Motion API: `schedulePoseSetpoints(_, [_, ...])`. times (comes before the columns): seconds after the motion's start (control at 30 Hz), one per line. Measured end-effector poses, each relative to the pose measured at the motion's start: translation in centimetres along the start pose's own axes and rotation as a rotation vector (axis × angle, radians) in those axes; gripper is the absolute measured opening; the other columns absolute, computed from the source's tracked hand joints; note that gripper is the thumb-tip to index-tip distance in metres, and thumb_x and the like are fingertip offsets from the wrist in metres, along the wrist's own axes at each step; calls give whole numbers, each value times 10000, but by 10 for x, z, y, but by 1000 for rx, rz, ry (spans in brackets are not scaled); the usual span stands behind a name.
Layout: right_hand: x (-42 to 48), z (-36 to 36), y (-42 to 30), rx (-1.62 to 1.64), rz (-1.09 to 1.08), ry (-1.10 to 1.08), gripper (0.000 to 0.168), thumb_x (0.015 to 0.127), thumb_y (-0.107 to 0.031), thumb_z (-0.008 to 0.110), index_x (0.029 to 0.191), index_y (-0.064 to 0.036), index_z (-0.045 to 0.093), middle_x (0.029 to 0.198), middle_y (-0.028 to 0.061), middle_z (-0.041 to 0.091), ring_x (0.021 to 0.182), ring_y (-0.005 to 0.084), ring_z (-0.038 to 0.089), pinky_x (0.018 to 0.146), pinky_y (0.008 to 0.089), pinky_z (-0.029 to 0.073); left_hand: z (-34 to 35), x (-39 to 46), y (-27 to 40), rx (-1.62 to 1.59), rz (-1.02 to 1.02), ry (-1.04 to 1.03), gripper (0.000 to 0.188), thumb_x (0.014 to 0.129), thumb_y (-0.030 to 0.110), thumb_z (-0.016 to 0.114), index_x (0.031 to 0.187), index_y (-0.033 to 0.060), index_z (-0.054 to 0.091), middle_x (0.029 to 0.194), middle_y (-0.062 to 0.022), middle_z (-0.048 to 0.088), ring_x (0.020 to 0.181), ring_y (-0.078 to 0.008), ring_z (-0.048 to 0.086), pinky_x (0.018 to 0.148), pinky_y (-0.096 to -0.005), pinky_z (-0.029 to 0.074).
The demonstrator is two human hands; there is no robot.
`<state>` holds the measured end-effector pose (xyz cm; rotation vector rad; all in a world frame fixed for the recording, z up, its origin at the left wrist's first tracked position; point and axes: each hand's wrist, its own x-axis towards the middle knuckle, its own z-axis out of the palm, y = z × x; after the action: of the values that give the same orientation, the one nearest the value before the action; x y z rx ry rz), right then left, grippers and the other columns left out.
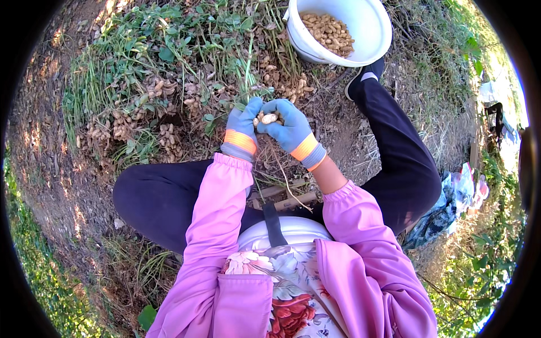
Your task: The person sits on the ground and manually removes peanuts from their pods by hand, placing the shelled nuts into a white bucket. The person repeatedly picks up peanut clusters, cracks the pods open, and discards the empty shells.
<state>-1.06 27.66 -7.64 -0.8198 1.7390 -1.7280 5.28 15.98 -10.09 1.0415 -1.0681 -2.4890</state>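
Note:
My left hand (243, 123), in a blue-grey work glove with an orange cuff, is closed around the base of a peanut plant, whose green stems (249, 67) reach up and away from it. Against it works my right hand (292, 126), gloved alike, with its fingers curled on a small cluster of pale peanuts (269, 118). Parts of that cluster are hidden by the gloves. A thin root (287, 181) hangs below the hands. Just past them, more unshelled peanuts (298, 88) lie on the plants' roots.
A white bucket (367, 31) partly filled with peanuts stands at the top right, by my shoe (374, 69). Heaped peanut plants (169, 46) spread at the upper left, with peanut clusters (122, 126) at their roots. Plastic bags (458, 190) lie beyond my bent right knee.

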Motion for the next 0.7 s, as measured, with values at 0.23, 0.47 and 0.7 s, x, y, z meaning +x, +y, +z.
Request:
schedulePoseSetpoints(0.23, [-1, -13, -10, 565, 458, 7, 167, 808, -53, 622, 963, -41, 563, 784, 4, 548, 552, 65, 452, 460, 208, 373, 8, -5, 1, -109, -16, 27, 174, 852, 216, 599, 764, 69, 563, 633, 3, 542, 452, -67, 476, 339, -183, 303])
schedulePoseSetpoints(0.47, [1, -20, 5, 1088, 443, 60, 152, 823, -102, 637, 937, -36, 563, 723, 15, 547, 482, 51, 388, 394, 186, 270, 8, -5, 4, -233, -120, -21, 104, 845, 135, 542, 825, 35, 563, 686, -44, 543, 487, -104, 512, 341, -195, 342])
schedulePoseSetpoints(0.7, [4, -24, 8, 1245, 406, 15, 175, 824, -89, 625, 974, -21, 564, 813, 58, 581, 502, 55, 412, 393, 183, 309, 21, -19, 13, -425, -120, -115, 141, 884, 180, 520, 878, 42, 546, 689, -29, 537, 550, -139, 540, 454, -256, 451])
